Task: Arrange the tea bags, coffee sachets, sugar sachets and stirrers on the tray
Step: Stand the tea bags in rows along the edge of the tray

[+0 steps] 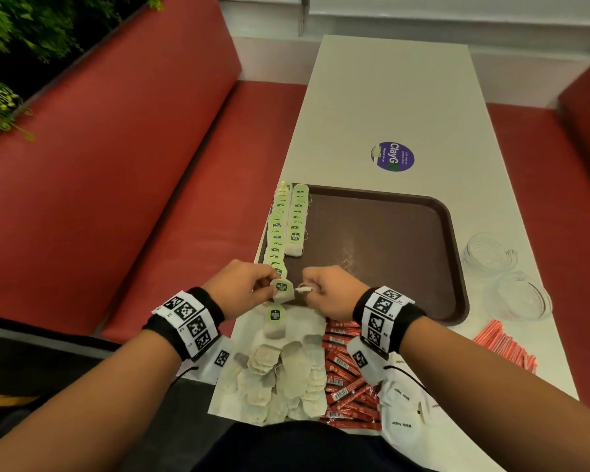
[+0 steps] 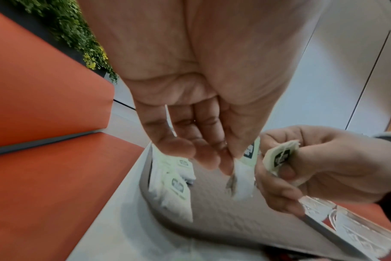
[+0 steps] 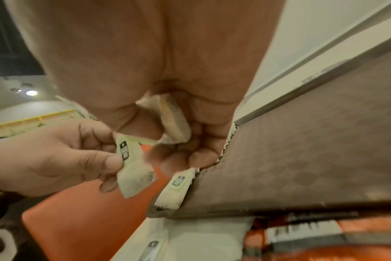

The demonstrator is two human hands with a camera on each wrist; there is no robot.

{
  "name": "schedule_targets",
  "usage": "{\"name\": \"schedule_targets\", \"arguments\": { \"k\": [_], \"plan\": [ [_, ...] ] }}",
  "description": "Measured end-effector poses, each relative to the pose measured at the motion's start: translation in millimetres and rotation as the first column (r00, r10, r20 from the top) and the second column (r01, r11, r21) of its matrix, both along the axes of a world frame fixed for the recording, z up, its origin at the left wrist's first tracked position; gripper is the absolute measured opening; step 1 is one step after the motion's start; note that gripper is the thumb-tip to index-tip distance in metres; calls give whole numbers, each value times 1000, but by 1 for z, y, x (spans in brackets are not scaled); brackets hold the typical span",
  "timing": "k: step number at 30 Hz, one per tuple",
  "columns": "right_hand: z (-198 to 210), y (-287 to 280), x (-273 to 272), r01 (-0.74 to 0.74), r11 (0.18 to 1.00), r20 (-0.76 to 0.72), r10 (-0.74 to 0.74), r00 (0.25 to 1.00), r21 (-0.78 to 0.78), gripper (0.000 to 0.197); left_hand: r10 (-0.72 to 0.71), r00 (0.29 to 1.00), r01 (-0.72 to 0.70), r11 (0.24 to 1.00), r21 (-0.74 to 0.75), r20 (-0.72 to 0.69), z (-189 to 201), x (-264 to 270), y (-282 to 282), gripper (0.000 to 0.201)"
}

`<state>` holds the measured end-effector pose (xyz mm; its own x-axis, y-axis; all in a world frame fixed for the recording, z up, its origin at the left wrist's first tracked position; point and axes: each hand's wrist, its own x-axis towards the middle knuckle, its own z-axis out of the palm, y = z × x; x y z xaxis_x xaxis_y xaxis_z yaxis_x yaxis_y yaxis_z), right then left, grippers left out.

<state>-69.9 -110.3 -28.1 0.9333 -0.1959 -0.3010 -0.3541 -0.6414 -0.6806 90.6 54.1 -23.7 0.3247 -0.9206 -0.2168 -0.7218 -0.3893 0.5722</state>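
I see two neat rows of green-tagged tea bags (image 1: 288,221) along the brown tray's (image 1: 382,240) left edge. Loose tea bags (image 1: 280,373), red coffee sachets (image 1: 346,376), white sugar sachets (image 1: 406,410) and orange stirrers (image 1: 506,345) lie beside it.

Head view high, looking down; wrist views close, sharing tray (image 1: 372,233) corner.
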Motion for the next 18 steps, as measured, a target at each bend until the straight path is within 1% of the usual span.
{"name": "schedule_targets", "arguments": {
  "k": [2,3,5,7,9,11,15,18],
  "plan": [
    [1,-2,2,58,997,34,-60,998,49,13,14,999,-16,999,-37,-42,6,-1,-7,11],
    [1,-3,2,80,994,54,-85,995,80,11,16,998,-20,998,-57,-63,9,-2,-10,10],
    [3,-5,4,94,991,94,-103,990,96,20,8,995,-18,995,-99,-100,13,-4,-17,8],
    [3,-6,7,83,995,144,-90,985,55,18,-10,993,-6,990,-141,-114,17,-6,-23,7],
    [1,-8,8,83,996,172,-88,981,33,17,-27,996,11,985,-174,-86,19,-6,-29,4],
    [-1,-9,8,100,995,171,-103,980,27,18,-36,998,27,982,-188,-44,20,-3,-35,1],
    [-3,-13,6,117,993,138,-115,984,-3,14,-26,999,20,976,-218,-25,15,3,-49,3],
    [-7,-19,2,154,988,112,-149,982,-33,8,15,1000,-15,982,-187,-2,6,10,-62,3]
  ]
}}
